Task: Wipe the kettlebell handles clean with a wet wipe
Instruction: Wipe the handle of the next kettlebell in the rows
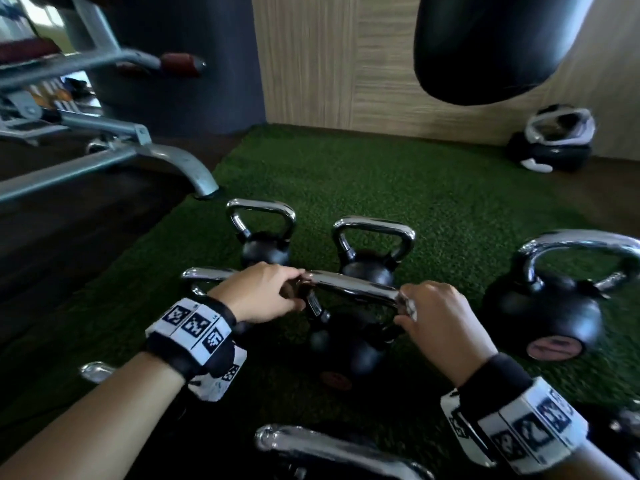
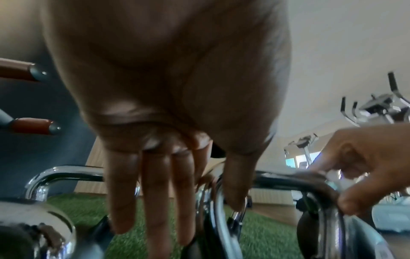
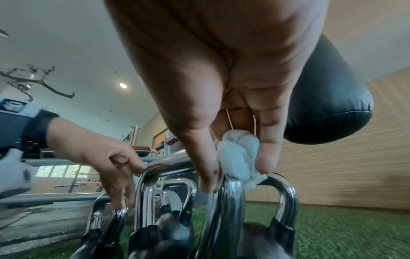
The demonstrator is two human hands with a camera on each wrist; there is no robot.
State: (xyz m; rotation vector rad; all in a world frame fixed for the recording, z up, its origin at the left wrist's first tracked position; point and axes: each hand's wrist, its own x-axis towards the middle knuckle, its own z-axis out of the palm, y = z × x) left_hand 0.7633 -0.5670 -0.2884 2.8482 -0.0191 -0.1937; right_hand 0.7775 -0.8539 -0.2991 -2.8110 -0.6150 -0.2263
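A black kettlebell (image 1: 349,351) with a chrome handle (image 1: 353,285) stands on the green turf (image 1: 381,188) in the middle of the head view. My left hand (image 1: 266,292) holds the handle's left corner between thumb and index finger, while the other fingers (image 2: 155,201) hang straight down. My right hand (image 1: 440,317) is at the handle's right corner. It pinches a crumpled white wet wipe (image 3: 239,154) between thumb and fingers, pressed onto the chrome bend (image 3: 228,192).
Several more kettlebells stand close around: two behind (image 1: 261,233) (image 1: 374,251), a large one at right (image 1: 554,299), one nearest me (image 1: 332,448). A grey machine frame (image 1: 138,157) is at left, and a black punching bag (image 1: 502,46) hangs above right.
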